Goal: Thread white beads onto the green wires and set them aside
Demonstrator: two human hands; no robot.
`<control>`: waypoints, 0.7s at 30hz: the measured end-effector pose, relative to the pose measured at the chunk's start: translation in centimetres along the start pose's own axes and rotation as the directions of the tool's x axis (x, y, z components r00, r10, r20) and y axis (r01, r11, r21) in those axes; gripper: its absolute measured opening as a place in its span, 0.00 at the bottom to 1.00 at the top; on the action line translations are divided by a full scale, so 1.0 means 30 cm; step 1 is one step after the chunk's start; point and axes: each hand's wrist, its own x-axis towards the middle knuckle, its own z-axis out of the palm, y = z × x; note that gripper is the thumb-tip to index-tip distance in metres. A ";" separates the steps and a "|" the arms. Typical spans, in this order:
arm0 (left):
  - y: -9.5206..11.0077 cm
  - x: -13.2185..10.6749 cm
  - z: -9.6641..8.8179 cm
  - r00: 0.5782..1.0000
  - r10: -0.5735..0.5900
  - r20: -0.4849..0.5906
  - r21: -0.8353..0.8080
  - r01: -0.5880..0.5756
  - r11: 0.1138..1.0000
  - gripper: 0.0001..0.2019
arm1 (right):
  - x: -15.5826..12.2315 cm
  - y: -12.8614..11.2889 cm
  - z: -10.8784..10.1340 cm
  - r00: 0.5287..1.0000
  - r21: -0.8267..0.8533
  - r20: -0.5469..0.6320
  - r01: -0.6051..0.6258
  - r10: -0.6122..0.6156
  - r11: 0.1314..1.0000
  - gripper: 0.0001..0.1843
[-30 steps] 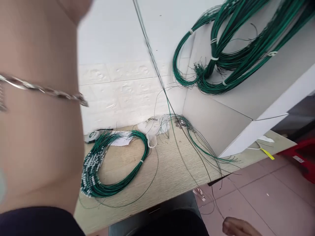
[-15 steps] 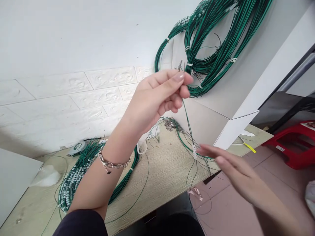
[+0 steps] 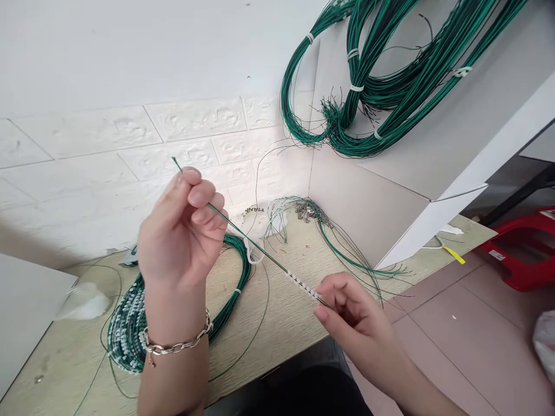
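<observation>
Green and dark wires [image 3: 254, 241] run slanting between my two hands, above the table. My left hand [image 3: 184, 225] pinches them near one end, and short tips stick up past its fingers. Lower down, a row of small white pieces [image 3: 303, 284] sits around the wires. My right hand [image 3: 351, 315] has its thumb and fingertips closed on the wires just below the white row. What its curled fingers cover is hidden. A chain bracelet hangs on my left wrist.
Bundled green wire coils [image 3: 359, 86] hang on a white panel [image 3: 368, 196] at the upper right. A coil with white pieces [image 3: 128, 329] lies on the table [image 3: 277, 323] at left. Small metal parts [image 3: 306, 211] are heaped by the wall. A red stool [image 3: 520, 254] stands right.
My left hand has moved left and down with the wire ends. My right hand, open beside the white row before, is now closed on the wires below it. The wires now slant.
</observation>
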 end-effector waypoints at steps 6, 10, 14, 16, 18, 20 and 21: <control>0.038 -0.036 0.003 0.996 0.073 0.044 0.000 -0.073 0.997 0.09 | -0.025 -0.018 0.021 0.988 -0.131 -0.026 0.147 -0.151 0.980 0.02; 0.049 -0.038 -0.004 0.996 0.089 0.027 0.038 -0.090 0.995 0.11 | -0.026 -0.023 0.026 0.984 -0.191 -0.037 0.162 -0.172 0.968 0.03; 0.051 -0.031 -0.009 0.996 0.085 0.025 0.053 -0.087 0.995 0.14 | -0.028 -0.022 0.028 0.984 -0.218 -0.033 0.162 -0.173 0.962 0.03; 0.050 -0.028 -0.009 0.996 0.083 0.023 0.059 -0.084 0.995 0.15 | -0.028 -0.020 0.029 0.983 -0.228 -0.035 0.165 -0.178 0.960 0.03; 0.049 -0.027 -0.009 0.996 0.083 0.014 0.064 -0.083 0.994 0.15 | -0.028 -0.019 0.032 0.982 -0.230 -0.035 0.174 -0.187 0.958 0.04; 0.049 -0.028 -0.009 0.997 0.082 0.003 0.066 -0.082 0.994 0.15 | -0.028 -0.019 0.034 0.980 -0.222 -0.031 0.183 -0.195 0.958 0.04; 0.049 -0.029 -0.010 0.997 0.083 0.001 0.065 -0.083 0.994 0.15 | -0.027 -0.019 0.035 0.980 -0.216 -0.032 0.185 -0.196 0.959 0.04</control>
